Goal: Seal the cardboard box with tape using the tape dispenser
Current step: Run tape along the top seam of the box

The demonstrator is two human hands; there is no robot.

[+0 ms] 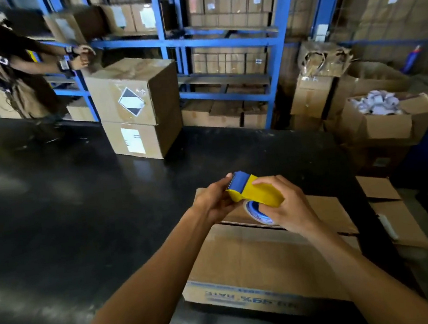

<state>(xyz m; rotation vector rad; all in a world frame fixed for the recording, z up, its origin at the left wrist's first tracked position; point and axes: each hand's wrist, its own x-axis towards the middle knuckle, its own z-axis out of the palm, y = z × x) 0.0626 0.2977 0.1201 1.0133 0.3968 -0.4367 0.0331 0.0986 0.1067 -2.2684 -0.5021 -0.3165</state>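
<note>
A cardboard box [255,260] with blue print on its near side lies on the black table in front of me, its top flaps folded down. Above its far edge I hold a yellow tape dispenser [254,193] with a blue front end and a roll of clear tape on a blue core underneath. My right hand [287,205] grips the dispenser's body from the right. My left hand [215,201] holds its front end, fingers by the blue part. The dispenser hides part of the box's top seam.
Two sealed boxes [136,109] are stacked at the black table's [66,203] far side. Blue shelving [221,39] full of cartons stands behind. Another person [10,67] stands at the far left. An open box of white items [385,115] and flat cardboard [392,211] lie to the right.
</note>
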